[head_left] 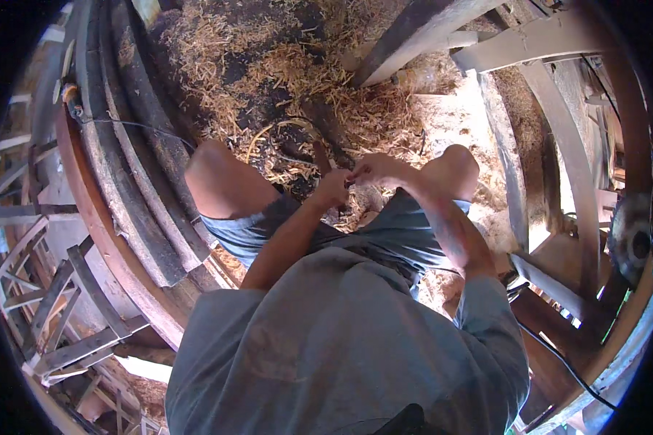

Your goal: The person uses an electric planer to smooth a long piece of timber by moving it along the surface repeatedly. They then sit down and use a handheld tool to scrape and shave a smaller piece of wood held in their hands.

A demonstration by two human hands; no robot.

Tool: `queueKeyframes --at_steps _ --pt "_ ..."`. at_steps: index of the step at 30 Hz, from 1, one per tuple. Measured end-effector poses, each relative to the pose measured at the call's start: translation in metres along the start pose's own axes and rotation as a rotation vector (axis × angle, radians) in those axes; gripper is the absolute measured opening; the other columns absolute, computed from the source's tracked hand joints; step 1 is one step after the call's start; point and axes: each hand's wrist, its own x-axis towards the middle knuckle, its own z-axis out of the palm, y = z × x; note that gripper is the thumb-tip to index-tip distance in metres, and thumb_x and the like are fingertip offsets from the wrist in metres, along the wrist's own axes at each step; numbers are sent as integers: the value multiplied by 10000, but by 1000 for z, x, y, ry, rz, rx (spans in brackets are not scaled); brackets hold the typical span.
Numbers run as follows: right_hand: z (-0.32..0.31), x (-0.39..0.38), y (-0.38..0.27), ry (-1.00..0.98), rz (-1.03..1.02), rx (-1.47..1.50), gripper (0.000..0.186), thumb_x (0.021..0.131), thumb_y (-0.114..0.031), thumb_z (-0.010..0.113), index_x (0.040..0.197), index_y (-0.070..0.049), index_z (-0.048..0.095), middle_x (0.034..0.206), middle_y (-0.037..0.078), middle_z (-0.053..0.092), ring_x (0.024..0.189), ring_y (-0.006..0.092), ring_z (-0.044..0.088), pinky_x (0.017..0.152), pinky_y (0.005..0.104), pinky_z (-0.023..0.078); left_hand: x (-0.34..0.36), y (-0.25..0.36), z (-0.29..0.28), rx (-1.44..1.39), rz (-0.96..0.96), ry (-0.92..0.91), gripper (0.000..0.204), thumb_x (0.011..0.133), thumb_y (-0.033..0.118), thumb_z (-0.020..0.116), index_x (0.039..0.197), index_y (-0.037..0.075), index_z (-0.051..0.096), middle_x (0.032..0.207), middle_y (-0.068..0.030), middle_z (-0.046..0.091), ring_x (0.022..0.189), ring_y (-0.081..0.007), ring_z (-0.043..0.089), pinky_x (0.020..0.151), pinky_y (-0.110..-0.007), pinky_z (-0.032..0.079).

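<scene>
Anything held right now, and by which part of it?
A small dark thing shows between the left hand and the right hand; its kind and where it's gripped cannot be told.

Left hand [332, 187] and right hand [374, 170] are brought together between the spread, bent knees, the right slightly farther forward. Fingers of both are curled; the exact grip is too small to determine. Left forearm [286, 243] angles inward and forward; right forearm [450, 228] angles inward from a bent elbow. Both forearms are bare.
</scene>
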Motion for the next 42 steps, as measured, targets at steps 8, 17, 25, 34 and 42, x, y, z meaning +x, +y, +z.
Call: queueKeyframes --at_steps 8,17,25,34,42 --pt "110 30 33 89 76 -368 381 840 -221 704 1183 -61 661 1112 252 604 955 432 661 810 490 572 39 -9 -2 -265 -466 283 239 779 19 608 1005 9 686 793 -153 702 719 -263 683 702 -381 542" --pt "194 82 62 319 0 -688 163 813 -169 655 889 -41 719 898 138 669 847 294 706 704 436 579 33 -63 -3 -428 -871 633 205 837 166 651 880 -29 700 873 -151 712 737 -251 662 696 -407 540" --pt "139 81 54 173 -134 -539 152 865 -163 676 915 -19 675 877 98 665 780 270 662 720 398 536 23 -48 -21 -441 -837 397 220 814 123 606 927 -33 712 904 -191 729 825 -339 699 725 -447 533" --pt "-1 7 -1 431 -171 1073 171 927 -164 693 1037 -34 670 888 17 654 833 124 621 745 311 502 32 105 -122 -413 -158 156 277 855 180 764 1047 -8 700 1037 -91 688 934 -202 630 838 -333 493" --pt "-24 -25 -34 233 -291 1361 148 941 -130 702 1044 -55 626 1010 -32 628 968 61 590 817 224 467 30 132 -150 -575 -90 103 162 868 104 720 988 13 660 952 -60 651 902 -173 611 790 -330 500"
